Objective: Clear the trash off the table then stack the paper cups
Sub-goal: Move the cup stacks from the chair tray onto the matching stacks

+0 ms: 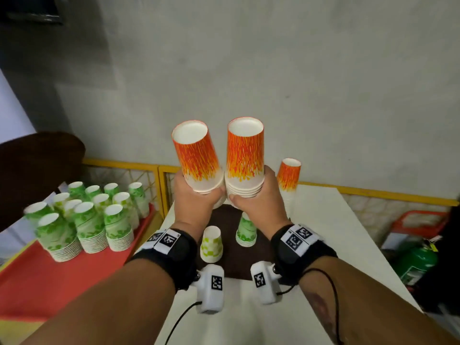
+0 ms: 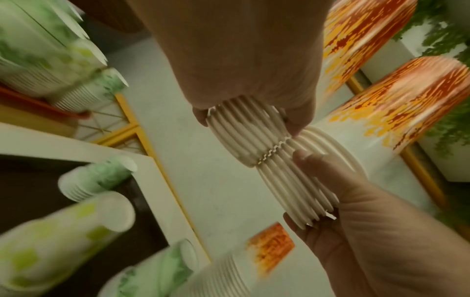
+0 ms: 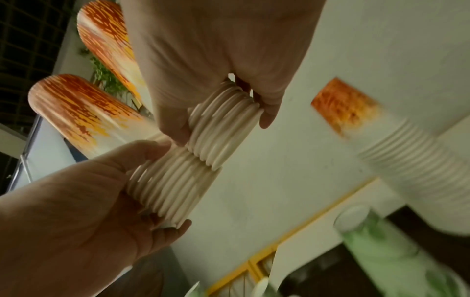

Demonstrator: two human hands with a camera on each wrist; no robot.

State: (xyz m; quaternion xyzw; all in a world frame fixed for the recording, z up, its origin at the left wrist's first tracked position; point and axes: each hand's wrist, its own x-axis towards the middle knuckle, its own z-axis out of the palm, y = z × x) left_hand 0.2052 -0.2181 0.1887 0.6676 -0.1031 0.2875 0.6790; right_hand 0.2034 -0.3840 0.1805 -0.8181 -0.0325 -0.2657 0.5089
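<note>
Gripping an inverted stack of orange cups (image 1: 199, 160) in the left hand (image 1: 196, 197), fingers curling round the rolled rims at its lower end. Gripping a second orange stack (image 1: 245, 155) in the right hand (image 1: 254, 202) the same way, thumb and fingers wrapping the rims. Holding both stacks raised above the worktop (image 1: 323, 220), bases up, the left one tilting leftward, the right one near upright. Rims of the two stacks touching where the hands meet, seen in the left wrist view (image 2: 269, 152) and the right wrist view (image 3: 203, 158). Standing on the white worktop to the right, well behind the hands: a third tall orange stack (image 1: 288, 174). Sitting on a dark brown mat (image 1: 234, 265) below the hands: a single yellow-green cup (image 1: 211, 245) and a short green stack (image 1: 246, 231), both upside down, near each other but apart. Crowding a red tray (image 1: 37, 282) at the left: many green stacks (image 1: 92, 220), inverted. Running behind it all: a yellow rail (image 1: 373, 192) against a grey wall.
</note>
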